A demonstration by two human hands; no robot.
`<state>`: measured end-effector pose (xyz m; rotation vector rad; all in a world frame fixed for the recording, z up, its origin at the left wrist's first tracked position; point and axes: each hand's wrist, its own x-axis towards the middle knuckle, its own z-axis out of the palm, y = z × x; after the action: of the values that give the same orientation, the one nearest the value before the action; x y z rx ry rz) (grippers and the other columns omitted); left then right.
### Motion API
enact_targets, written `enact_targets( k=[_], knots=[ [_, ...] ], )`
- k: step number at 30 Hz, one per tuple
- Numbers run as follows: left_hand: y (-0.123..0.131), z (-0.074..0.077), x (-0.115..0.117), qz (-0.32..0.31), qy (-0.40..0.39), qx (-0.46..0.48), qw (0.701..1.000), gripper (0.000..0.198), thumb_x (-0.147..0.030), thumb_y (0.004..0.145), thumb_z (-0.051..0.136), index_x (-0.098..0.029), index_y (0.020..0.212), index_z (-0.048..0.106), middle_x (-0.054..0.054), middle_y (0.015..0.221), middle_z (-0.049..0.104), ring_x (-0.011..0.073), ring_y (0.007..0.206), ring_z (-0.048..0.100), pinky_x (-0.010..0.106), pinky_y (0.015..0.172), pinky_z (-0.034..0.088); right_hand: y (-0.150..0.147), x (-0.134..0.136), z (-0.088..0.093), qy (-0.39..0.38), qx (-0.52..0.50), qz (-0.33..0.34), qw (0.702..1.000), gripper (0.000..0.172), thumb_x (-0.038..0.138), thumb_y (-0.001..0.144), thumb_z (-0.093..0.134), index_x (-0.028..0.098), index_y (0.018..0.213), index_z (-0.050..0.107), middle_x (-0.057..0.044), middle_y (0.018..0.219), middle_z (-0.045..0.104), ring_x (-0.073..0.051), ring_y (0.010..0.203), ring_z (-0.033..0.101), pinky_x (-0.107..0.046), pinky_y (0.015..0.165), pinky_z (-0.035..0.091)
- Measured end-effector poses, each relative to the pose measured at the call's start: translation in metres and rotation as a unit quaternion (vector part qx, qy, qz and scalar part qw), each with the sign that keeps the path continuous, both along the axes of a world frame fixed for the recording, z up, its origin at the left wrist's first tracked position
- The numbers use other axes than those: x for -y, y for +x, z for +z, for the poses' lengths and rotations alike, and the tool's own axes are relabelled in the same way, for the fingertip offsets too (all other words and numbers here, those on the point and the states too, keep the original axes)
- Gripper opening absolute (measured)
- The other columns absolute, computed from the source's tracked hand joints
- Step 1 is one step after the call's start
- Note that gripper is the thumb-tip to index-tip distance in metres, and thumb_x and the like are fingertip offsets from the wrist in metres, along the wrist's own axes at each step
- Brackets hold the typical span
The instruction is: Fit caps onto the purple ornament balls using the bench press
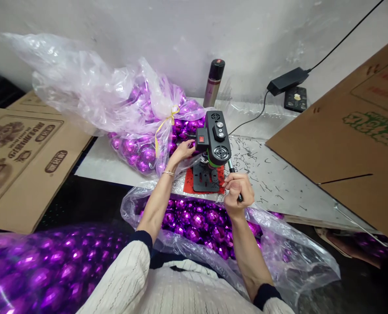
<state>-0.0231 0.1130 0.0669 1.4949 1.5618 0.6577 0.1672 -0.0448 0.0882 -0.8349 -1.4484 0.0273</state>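
A small black bench drill press (218, 135) stands on the worktable, with a red switch on the box at its left side. My right hand (239, 192) is closed around the black-gripped feed lever (231, 166) at the machine's right. At the left, my left hand (183, 150) reaches in against the switch box, its fingers bent together; the fingertips are partly hidden, and what they hold cannot be made out. Beneath the drill head, the slotted black base plate (205, 178) rests on a red sheet (189, 182). Shiny purple faceted balls (199, 219) fill an open clear bag below my hands.
A tied clear bag (164, 102) of purple balls sits left of the drill, before a spray can (213, 83). Cardboard boxes (27, 161) flank both sides. A power adapter (287, 81) trails a cord. Small dark bits litter the white tabletop (262, 174). More balls (50, 266) lie lower left.
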Motion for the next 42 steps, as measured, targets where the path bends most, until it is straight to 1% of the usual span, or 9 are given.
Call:
enact_targets(
  k=[2, 6, 9, 15, 20, 23, 27, 37, 42],
  knots=[
    [-0.004, -0.004, 0.014, 0.037, -0.01, 0.109, 0.993, 0.037, -0.023, 0.096, 0.072, -0.013, 0.131, 0.071, 0.009, 0.108, 0.082, 0.0195, 0.088, 0.077, 0.03, 0.082, 0.062, 0.0, 0.0, 0.0, -0.002, -0.002, 0.001, 1.0, 0.03, 0.017, 0.103, 0.054, 0.024, 0.074, 0.058, 0.001, 0.07, 0.064, -0.015, 0.065, 0.066, -0.029, 0.054, 0.048],
    [-0.013, -0.004, 0.036, 0.142, -0.036, 0.301, 0.942, 0.048, -0.027, 0.102, 0.069, -0.018, 0.148, 0.057, 0.013, 0.13, 0.077, 0.0216, 0.103, 0.08, 0.043, 0.1, 0.066, 0.0, -0.002, 0.002, 0.0, 0.0, -0.001, 1.0, 0.032, 0.018, 0.103, 0.054, 0.024, 0.072, 0.057, 0.001, 0.068, 0.063, -0.016, 0.062, 0.065, -0.031, 0.052, 0.047],
    [-0.02, -0.001, 0.053, 0.143, -0.027, 0.399, 0.905, 0.046, -0.033, 0.108, 0.058, -0.026, 0.153, 0.054, 0.011, 0.143, 0.073, 0.0239, 0.117, 0.079, 0.049, 0.11, 0.064, -0.001, -0.002, 0.006, 0.008, 0.003, -0.007, 1.0, 0.034, 0.02, 0.105, 0.054, 0.024, 0.071, 0.055, 0.002, 0.065, 0.06, -0.015, 0.062, 0.064, -0.031, 0.053, 0.045],
    [-0.022, -0.017, 0.108, 0.129, -0.027, 0.468, 0.874, 0.04, -0.047, 0.102, 0.068, -0.024, 0.135, 0.066, 0.011, 0.139, 0.075, 0.0282, 0.123, 0.078, 0.051, 0.112, 0.064, -0.004, -0.004, 0.027, -0.015, -0.018, -0.013, 1.0, 0.036, 0.021, 0.107, 0.052, 0.023, 0.072, 0.056, 0.001, 0.067, 0.061, -0.014, 0.063, 0.062, -0.031, 0.056, 0.045],
    [0.003, -0.046, 0.145, 0.141, 0.003, 0.406, 0.903, 0.058, -0.057, 0.099, 0.071, -0.028, 0.148, 0.056, 0.011, 0.143, 0.074, 0.0295, 0.133, 0.074, 0.051, 0.116, 0.059, -0.006, -0.01, 0.044, -0.035, -0.027, -0.022, 0.999, 0.041, 0.027, 0.108, 0.052, 0.024, 0.068, 0.052, 0.003, 0.062, 0.052, -0.014, 0.063, 0.061, -0.031, 0.059, 0.046],
    [0.023, -0.062, 0.147, 0.141, 0.073, 0.322, 0.933, 0.07, -0.059, 0.096, 0.073, -0.025, 0.154, 0.054, 0.012, 0.148, 0.071, 0.0307, 0.143, 0.066, 0.047, 0.122, 0.054, -0.005, -0.01, 0.046, -0.035, -0.02, -0.019, 0.999, 0.039, 0.026, 0.108, 0.053, 0.024, 0.069, 0.053, 0.003, 0.063, 0.052, -0.013, 0.063, 0.06, -0.031, 0.06, 0.047],
    [0.039, -0.077, 0.138, 0.122, 0.152, 0.242, 0.951, 0.069, -0.059, 0.095, 0.075, -0.02, 0.149, 0.058, 0.015, 0.147, 0.071, 0.0308, 0.14, 0.068, 0.046, 0.123, 0.052, -0.003, -0.006, 0.043, -0.033, 0.007, -0.019, 0.999, 0.035, 0.023, 0.107, 0.052, 0.024, 0.073, 0.056, 0.002, 0.066, 0.057, -0.014, 0.065, 0.063, -0.031, 0.061, 0.049],
    [0.031, -0.082, 0.126, 0.036, 0.257, 0.038, 0.965, 0.067, -0.053, 0.089, 0.087, -0.022, 0.145, 0.064, 0.017, 0.144, 0.072, 0.0367, 0.138, 0.067, 0.056, 0.12, 0.05, 0.0, -0.002, 0.037, -0.007, 0.039, -0.006, 0.999, 0.029, 0.013, 0.104, 0.053, 0.023, 0.077, 0.057, 0.001, 0.071, 0.064, -0.014, 0.066, 0.065, -0.03, 0.061, 0.047],
    [0.024, -0.079, 0.125, -0.003, 0.275, 0.002, 0.962, 0.067, -0.054, 0.089, 0.087, -0.023, 0.144, 0.065, 0.016, 0.142, 0.072, 0.0364, 0.137, 0.067, 0.056, 0.118, 0.051, 0.001, -0.001, 0.034, -0.013, 0.039, -0.01, 0.999, 0.028, 0.014, 0.104, 0.053, 0.023, 0.078, 0.059, 0.001, 0.071, 0.065, -0.014, 0.066, 0.064, -0.031, 0.061, 0.047]
  ],
)
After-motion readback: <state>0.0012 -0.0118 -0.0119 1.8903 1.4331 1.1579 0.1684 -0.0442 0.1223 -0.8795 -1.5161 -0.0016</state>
